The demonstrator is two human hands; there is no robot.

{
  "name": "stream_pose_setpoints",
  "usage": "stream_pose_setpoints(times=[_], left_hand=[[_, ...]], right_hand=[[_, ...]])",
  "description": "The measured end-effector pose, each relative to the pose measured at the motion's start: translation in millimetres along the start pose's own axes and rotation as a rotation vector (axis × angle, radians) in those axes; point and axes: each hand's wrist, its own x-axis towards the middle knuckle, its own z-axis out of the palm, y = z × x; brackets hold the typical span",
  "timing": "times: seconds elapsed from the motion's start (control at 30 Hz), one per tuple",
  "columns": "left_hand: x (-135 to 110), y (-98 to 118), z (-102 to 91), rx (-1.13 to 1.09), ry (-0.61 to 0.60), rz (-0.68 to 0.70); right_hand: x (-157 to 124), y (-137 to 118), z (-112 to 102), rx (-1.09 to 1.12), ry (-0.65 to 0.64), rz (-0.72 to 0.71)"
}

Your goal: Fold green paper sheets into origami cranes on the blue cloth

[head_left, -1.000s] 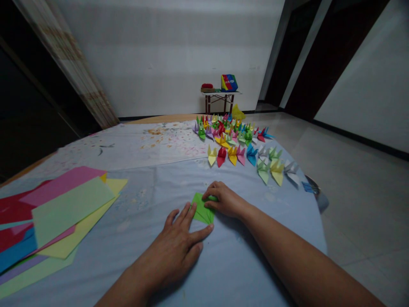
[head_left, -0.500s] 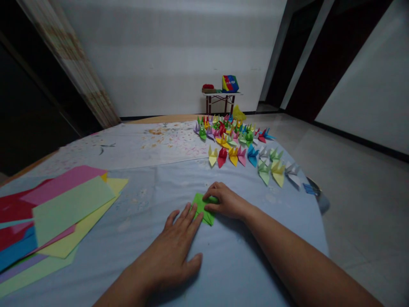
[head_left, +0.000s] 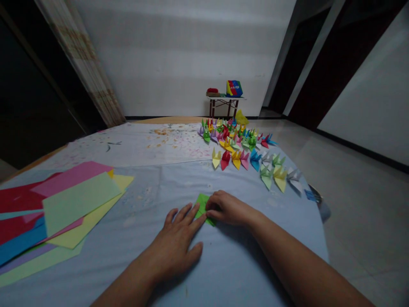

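Observation:
A small folded piece of green paper (head_left: 202, 202) lies on the light blue table cover (head_left: 243, 264), mostly hidden between my two hands. My left hand (head_left: 179, 243) lies flat with fingers stretched out, the fingertips pressing the paper's near edge. My right hand (head_left: 227, 209) is curled, fingers pinching and pressing the paper's right side. A crowd of several folded paper cranes (head_left: 243, 149) in many colours stands farther back on the right.
A fanned stack of coloured paper sheets (head_left: 60, 209) lies at the left. A paint-speckled white sheet (head_left: 143, 143) covers the far table. The table's right edge drops to tiled floor (head_left: 358, 200). A small side table (head_left: 225, 102) with a colourful box stands by the wall.
My left hand's thumb drew in from the paper and its fingers slid up onto it. My right hand closed in, covering more of the green paper. The view shifted slightly.

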Motion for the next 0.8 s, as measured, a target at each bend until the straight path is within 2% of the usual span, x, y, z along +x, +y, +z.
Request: stream_pose_setpoints(times=[0.2,0.4,0.53,0.63,0.8], left_hand=[[1,-3,-2.3,-0.022,-0.002,-0.034],[2,0,-3.0,0.015,0.017,-0.097],[2,9,-1.0,0.091,0.113,-0.136],[3,16,4.6,0.104,0.187,-0.101],[3,18,12.1,0.094,0.158,-0.114]], right_hand=[[-2,-2,-4,0.015,-0.082,0.063],[2,0,-3,0.015,-0.1,0.088],[5,0,-1,0.011,-0.115,0.09],[7,0,-2,-0.002,-0.127,0.091],[9,1,-4,-0.017,-0.14,0.091]])
